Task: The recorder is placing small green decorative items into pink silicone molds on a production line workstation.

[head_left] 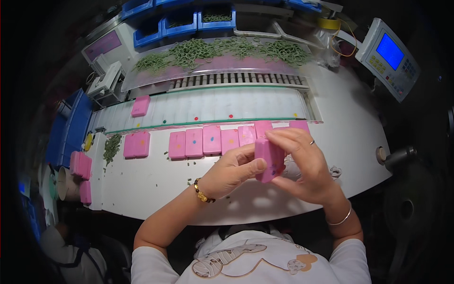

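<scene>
A glossy pink rectangular block with a dark mark near its lower end is held upright over the white table. My left hand grips its left side, with the thumb across the front. On the other side, my right hand curves round the block, fingers at its top and thumb near its bottom. Just beyond my hands, a row of similar pink blocks lies along the conveyor's near edge, several bearing small coloured dots. Two more pink blocks lie side by side farther left.
One pink block sits on the white conveyor. Behind it, a clear tray bears many green rings, below blue bins. Green bits are heaped at left. A screen panel stands at right.
</scene>
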Motion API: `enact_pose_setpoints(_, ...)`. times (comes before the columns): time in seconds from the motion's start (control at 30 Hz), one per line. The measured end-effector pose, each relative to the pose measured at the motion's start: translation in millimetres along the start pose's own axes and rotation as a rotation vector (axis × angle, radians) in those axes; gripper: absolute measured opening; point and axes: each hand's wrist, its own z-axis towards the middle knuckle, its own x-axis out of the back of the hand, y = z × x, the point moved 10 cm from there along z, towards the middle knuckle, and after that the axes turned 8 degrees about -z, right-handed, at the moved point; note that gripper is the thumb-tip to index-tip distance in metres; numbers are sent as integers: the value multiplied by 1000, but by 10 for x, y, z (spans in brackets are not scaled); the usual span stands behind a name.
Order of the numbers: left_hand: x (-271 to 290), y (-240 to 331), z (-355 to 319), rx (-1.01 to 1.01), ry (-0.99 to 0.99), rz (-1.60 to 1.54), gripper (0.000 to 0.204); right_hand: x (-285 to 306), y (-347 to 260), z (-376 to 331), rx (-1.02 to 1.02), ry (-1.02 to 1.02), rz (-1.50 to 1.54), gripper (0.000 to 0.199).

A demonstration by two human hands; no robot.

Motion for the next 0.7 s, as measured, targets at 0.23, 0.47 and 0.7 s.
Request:
enact_pose_setpoints(0.23,205,41,-224,-23,118,100,83,-453,185,-176,-346,18,542,74)
enact_pose_setpoints(0.47,85,298,-323,-195,-4,663,93,-485,-5,-286,-234,321,167,32)
enact_pose_setpoints(0.7,88,230,-309,-244,189,469,82,-589,180,-165,-465,266,755,35)
